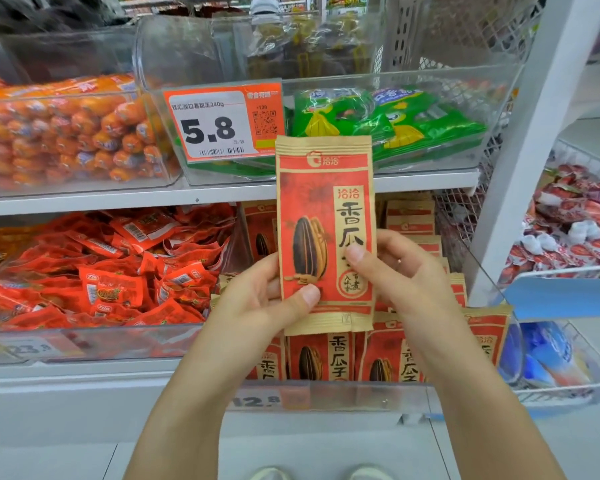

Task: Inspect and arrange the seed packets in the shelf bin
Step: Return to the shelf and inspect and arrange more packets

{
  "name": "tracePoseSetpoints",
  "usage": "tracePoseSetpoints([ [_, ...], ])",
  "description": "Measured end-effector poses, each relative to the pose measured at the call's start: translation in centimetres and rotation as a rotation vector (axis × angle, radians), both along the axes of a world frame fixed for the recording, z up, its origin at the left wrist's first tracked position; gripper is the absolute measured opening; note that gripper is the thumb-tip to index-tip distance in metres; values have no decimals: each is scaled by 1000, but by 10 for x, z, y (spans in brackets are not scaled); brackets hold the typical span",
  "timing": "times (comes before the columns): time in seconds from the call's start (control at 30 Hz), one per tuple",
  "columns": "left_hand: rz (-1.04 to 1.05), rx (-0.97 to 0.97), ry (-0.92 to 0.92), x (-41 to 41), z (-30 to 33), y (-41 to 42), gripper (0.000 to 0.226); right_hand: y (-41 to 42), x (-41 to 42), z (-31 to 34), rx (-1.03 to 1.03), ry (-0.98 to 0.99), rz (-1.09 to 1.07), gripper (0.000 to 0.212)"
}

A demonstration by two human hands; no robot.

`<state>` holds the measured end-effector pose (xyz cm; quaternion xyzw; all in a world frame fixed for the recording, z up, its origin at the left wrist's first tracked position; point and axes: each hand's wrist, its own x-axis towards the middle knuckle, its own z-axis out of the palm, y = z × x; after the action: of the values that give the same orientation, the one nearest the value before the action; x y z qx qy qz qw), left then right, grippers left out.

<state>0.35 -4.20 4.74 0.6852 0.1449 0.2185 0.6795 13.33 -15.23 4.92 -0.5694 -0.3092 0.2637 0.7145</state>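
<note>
The left hand (257, 299) grips the lower left edge of a red and tan seed packet (324, 233), thumb pressed on its front near the bottom and fingers curled behind. The right hand (395, 271) pinches the packet's right edge a little higher, thumb lying across the printed front and fingers wrapped round the back, a ring on one finger. Between them the packet is held upright, face toward the camera, showing a dark striped sunflower seed and large Chinese characters; its top reaches the front edge of the upper shelf, and its bottom hangs just above the clear shelf bin (326, 393) on the lower shelf. In that bin more packets of the same kind (321, 358) stand upright in rows, right behind and below the held one, with further ones stacked toward the bin's back right corner. To the left on the same shelf, a clear bin holds a loose heap of small red snack sachets (118, 271). On the upper shelf, a bin front carries an orange price tag (222, 124) reading 5.8, with green packets (388, 123) behind it and orange sausages (66, 133) in the bin to the left. At the far right, wire baskets hold red and white wrapped sweets (568, 230).
</note>
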Motion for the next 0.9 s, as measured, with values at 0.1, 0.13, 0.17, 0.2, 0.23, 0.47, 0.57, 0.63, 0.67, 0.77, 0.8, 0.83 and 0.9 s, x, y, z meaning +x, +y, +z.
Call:
tracePoseSetpoints([
  [0.1, 92, 16, -45, -1, 4, -3, 33, 1, -1, -1, 4, -31, 22, 34],
  [0.13, 114, 20, -63, -1, 6, -3, 34, 1, -1, -1, 0, -52, 27, 33],
  [0.17, 126, 29, -75, -1, 8, -4, 36, 0, 0, -1, -10, -78, 24, 33],
  [0.2, 127, 50, -82, -1, 9, -3, 35, -2, 0, -1, -23, -111, 17, 33],
  [0.23, 125, 75, -86, -2, 10, -3, 34, -6, 1, 1, -37, -144, 14, 34],
  [0.47, 139, 228, -33, -8, 18, -2, 39, -34, 2, 37, -199, -304, -2, 21],
  [0.57, 171, 235, -36, -16, 24, 4, 41, -28, -7, 47, -227, -353, -10, 18],
  [0.63, 205, 303, -53, -25, 23, 12, 44, -19, -17, 52, -233, -456, -31, 16],
  [0.67, 239, 350, -49, -29, 21, 17, 44, -13, -22, 55, -241, -503, -50, 17],
  [0.77, 379, 502, 123, -40, 9, 38, 57, 4, -26, 62, -194, -601, -142, 24],
  [0.8, 398, 540, 215, -43, 4, 46, 65, 10, -24, 62, -163, -623, -188, 27],
  [0.83, 389, 580, 310, -44, -3, 53, 69, 16, -20, 62, -139, -649, -231, 29],
  [0.9, 315, 638, 471, -45, -12, 60, 71, 29, -13, 57, -114, -699, -275, 32],
])
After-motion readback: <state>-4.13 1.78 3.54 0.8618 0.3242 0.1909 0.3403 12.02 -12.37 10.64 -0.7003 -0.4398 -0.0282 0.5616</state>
